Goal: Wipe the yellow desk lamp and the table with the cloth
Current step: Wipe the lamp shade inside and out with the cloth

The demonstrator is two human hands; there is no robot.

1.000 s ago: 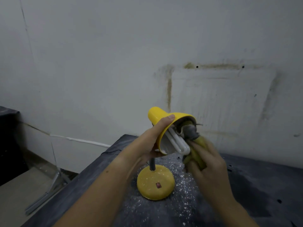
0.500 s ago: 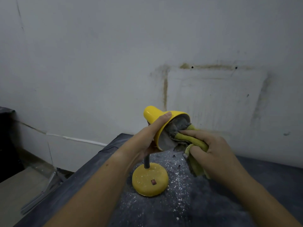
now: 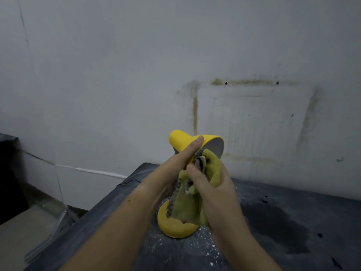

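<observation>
Gripping what, the hand nearest us?

The right hand (image 3: 211,184). Its grip is closed round a bunched yellow-green terry cloth (image 3: 187,210). The cloth is soft and nubbly, soiled grey along the folds, and its loose end hangs down.

And the other hand?

The left hand (image 3: 172,171) is level with it, on the left. Its grip holds the cone-shaped shade (image 3: 181,139) of the glossy yellow desk lamp, with one digit laid straight along the top. The other fingers are hidden behind the cloth.

Where does the lamp stand?

Its round base (image 3: 173,227) sits flat on the dark grey worktop (image 3: 293,222), right under both hands. The hanging cloth covers part of the base. I can't see the neck.

What does the next wipe turn on?

The shade's long axis. It runs from the narrow closed end at upper left to the open mouth at right, and the pale inside shows there. The top of the cloth sits at the mouth's lower rim, apparently touching it. So the mouth lies just up and to the right of the right hand, which is the nearer hand. I'd expect a short push inward while the left hand braces.

And further off?

The matt worktop is dusted with white specks (image 3: 195,245) around the base. Behind it is a pale wall (image 3: 136,75), smooth but stained.
</observation>
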